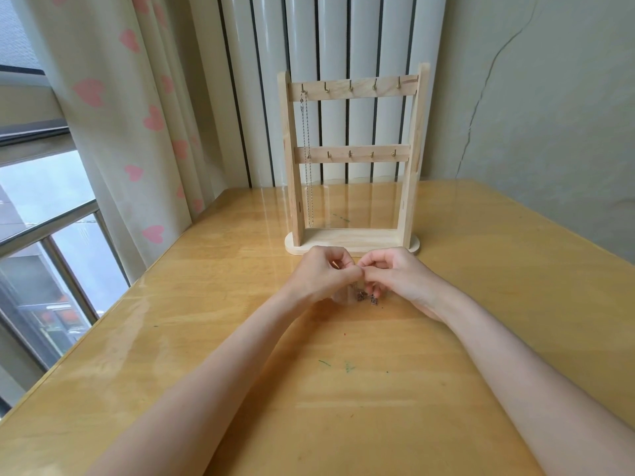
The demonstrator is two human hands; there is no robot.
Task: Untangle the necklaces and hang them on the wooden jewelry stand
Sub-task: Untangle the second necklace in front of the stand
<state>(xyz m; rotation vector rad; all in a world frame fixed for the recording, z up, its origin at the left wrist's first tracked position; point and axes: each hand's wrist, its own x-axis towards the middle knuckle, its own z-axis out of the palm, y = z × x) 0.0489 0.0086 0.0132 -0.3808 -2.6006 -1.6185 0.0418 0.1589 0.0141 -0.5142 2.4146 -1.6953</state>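
Head view, looking forward and down across a glossy wooden table (pixel 206 338).

Far centre: wooden jewelry stand (pixel 352 159), upright on an oval base, two crossbars, a row of small hooks on each. On the leftmost hook of the upper bar: one silver chain necklace (pixel 307 156), hanging straight down past the lower bar, its bottom end just above the base.

Near the front edge of the base, hands together over the table. Left hand (pixel 321 274): fingers curled inward, thumb and fingertips pinched on a fine chain too thin to trace. Right hand (pixel 395 274): fingers likewise curled, pinching at the same spot, fingertips touching those of the left. Just below the knuckles, between the hands: tangled necklaces (pixel 366 297), visible only as two small dark pendants dangling close to the tabletop; contact with the surface not discernible.

Both forearms bare, reaching in from the near edge.

Behind the stand: white ribbed radiator (pixel 330 46). Far left: cream curtain (pixel 113 97) with pink hearts, window (pixel 44 218) beside it. Right: pale wall (pixel 549 97) with a long crack. A few small green marks on the near tabletop.
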